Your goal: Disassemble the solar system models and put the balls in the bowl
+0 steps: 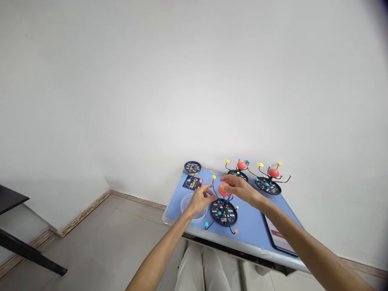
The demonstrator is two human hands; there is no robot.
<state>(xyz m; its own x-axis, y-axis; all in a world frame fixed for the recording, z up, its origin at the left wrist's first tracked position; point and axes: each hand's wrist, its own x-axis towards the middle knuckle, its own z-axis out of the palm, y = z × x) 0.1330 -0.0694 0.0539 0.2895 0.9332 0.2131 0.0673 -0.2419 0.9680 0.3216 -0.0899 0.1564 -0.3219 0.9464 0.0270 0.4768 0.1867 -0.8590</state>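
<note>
A small solar-system model stands in front of me, with a round black base (pixel 230 216) and several curved black rods tipped with coloured balls. Its red ball (pixel 222 190) sits at the top, and my right hand (pixel 241 188) grips it with thumb and fingers from the right. On the other side, my left hand (pixel 200 199) has its fingers bent in a pinch at a black rod that carries a yellow ball (pixel 214 177). The exact contact of the left fingertips is hard to see. A clear plastic tub (pixel 197 220) lies partly behind my left hand.
Two similar models with red balls (pixel 273 173) stand at the back right of the blue tabletop (pixel 253 220). At the back left are another round black base (pixel 192 166) and a printed card (pixel 191 182). A tablet (pixel 280 236) lies under my right forearm. A wall rises behind.
</note>
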